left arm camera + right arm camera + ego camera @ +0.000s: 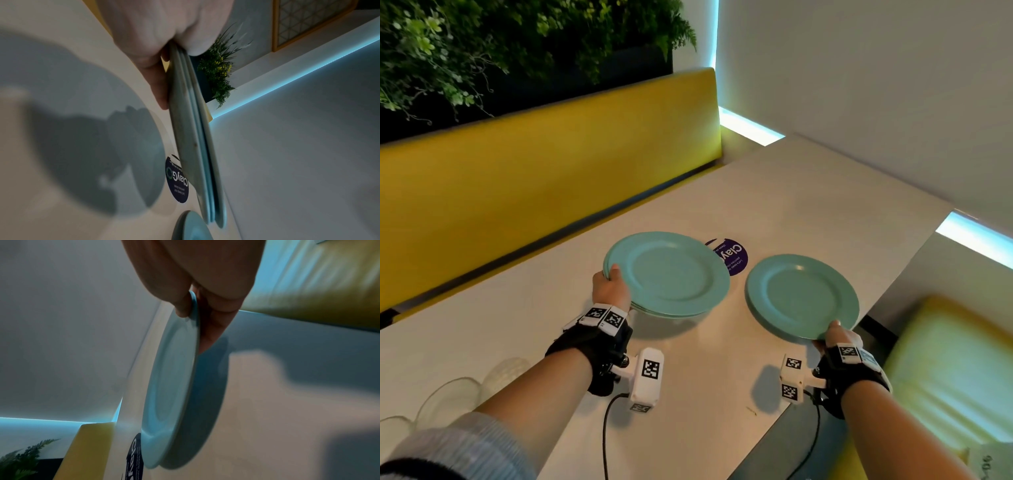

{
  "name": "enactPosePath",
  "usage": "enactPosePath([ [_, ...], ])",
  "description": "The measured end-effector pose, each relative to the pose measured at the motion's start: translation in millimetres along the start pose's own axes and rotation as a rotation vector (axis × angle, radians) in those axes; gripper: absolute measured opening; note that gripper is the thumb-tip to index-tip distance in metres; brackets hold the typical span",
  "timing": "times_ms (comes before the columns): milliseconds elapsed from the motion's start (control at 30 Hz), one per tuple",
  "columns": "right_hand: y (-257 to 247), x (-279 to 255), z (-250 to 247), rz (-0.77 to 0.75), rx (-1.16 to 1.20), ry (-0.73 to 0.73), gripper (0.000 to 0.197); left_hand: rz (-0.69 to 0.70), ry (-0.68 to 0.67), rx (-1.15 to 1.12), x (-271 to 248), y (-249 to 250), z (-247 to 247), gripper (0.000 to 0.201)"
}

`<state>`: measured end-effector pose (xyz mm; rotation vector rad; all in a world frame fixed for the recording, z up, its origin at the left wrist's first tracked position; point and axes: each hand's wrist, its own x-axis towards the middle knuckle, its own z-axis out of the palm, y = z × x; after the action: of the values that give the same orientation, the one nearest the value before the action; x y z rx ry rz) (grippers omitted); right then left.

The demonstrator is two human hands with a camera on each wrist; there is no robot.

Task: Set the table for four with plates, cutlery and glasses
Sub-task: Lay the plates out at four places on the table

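Observation:
My left hand [610,286] grips the near-left rim of a stack of three teal plates [671,274], held a little above the white table [791,192]. In the left wrist view my left hand [164,53] has the thumb on top and fingers under the stack [195,138]. My right hand [837,334] pinches the near rim of a single teal plate [803,296], held near the table's right edge. In the right wrist view the single plate [172,386] hovers just above its shadow, my right hand [195,308] clamped on its rim.
Several clear glasses [448,401] stand at the table's near-left corner. A round purple sticker [732,258] lies between the plates. Yellow benches [534,178] flank the table on the left and right [945,370]. A white wall [876,85] closes the far right side.

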<state>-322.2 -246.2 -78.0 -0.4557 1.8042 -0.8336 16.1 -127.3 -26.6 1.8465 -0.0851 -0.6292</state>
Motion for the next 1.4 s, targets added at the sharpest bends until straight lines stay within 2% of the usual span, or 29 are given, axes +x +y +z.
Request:
enactPosePath([
  [100,-3.5,7.2,0.5,0.01,-0.046,-0.007,0.019,-0.002,-0.007,-0.01,0.2,0.2,5.3,0.045],
  [167,-2.6,17.9,0.8,0.008,-0.126,-0.03,0.026,-0.006,-0.01,-0.006,-0.3,0.2,8.6,0.046],
  [233,0.4,24.9,1.6,0.013,-0.158,-0.104,0.025,-0.011,-0.011,-0.002,-1.6,0.0,11.6,0.046],
  [333,2.7,28.2,-0.4,0.019,-0.215,-0.095,0.027,-0.018,-0.013,0.022,-4.0,-1.0,16.0,0.046],
  [367,3.6,27.6,-0.7,0.029,-0.189,-0.145,0.028,-0.019,-0.013,0.033,-4.6,-2.0,17.2,0.046],
  [433,5.8,29.9,-0.9,0.014,-0.102,-0.248,0.04,-0.022,-0.017,0.034,-6.6,-3.0,19.1,0.046],
  [500,6.9,30.9,-0.9,0.004,-0.13,-0.281,0.049,-0.017,-0.022,0.035,-7.3,-4.9,21.0,0.046],
  [567,6.3,28.4,-1.4,0.009,-0.202,-0.267,0.049,-0.025,-0.032,0.031,-9.2,-6.1,22.2,0.046],
  [667,-2.9,12.2,-3.3,-0.013,-0.491,-0.076,0.034,-0.027,-0.041,0.014,-13.2,-7.4,22.5,0.045],
  [700,-6.2,7.7,-2.9,-0.008,-0.557,-0.063,0.032,-0.028,-0.044,0.01,-14.6,-7.6,22.0,0.045],
  [767,-11.4,-4.8,0.4,-0.014,-0.615,-0.059,0.04,-0.03,-0.054,0.008,-17.1,-8.8,20.5,0.046],
  [867,-11.9,-30.6,10.9,-0.165,-0.701,-0.018,0.04,-0.033,-0.082,-0.001,-20.1,-11.8,13.9,0.046],
  [967,-1.1,-64.0,30.8,-0.31,-0.546,-0.227,0.035,-0.024,-0.14,0.013,-22.0,-20.7,6.1,0.048],
  [1100,21.5,-108.0,51.2,-0.281,-0.404,-0.46,0.025,-0.012,-0.243,0.049,-34.4,-26.2,-11.2,0.047],
  [1233,52.7,-114.2,52.6,-0.342,-0.445,-0.358,0.021,0.015,-0.304,0.01,-56.1,-26.0,-39.3,0.041],
  [1400,89.2,-122.0,43.8,-0.315,-0.426,-0.309,0.024,0.047,-0.316,-0.012,-72.4,-40.3,-82.1,0.043],
])
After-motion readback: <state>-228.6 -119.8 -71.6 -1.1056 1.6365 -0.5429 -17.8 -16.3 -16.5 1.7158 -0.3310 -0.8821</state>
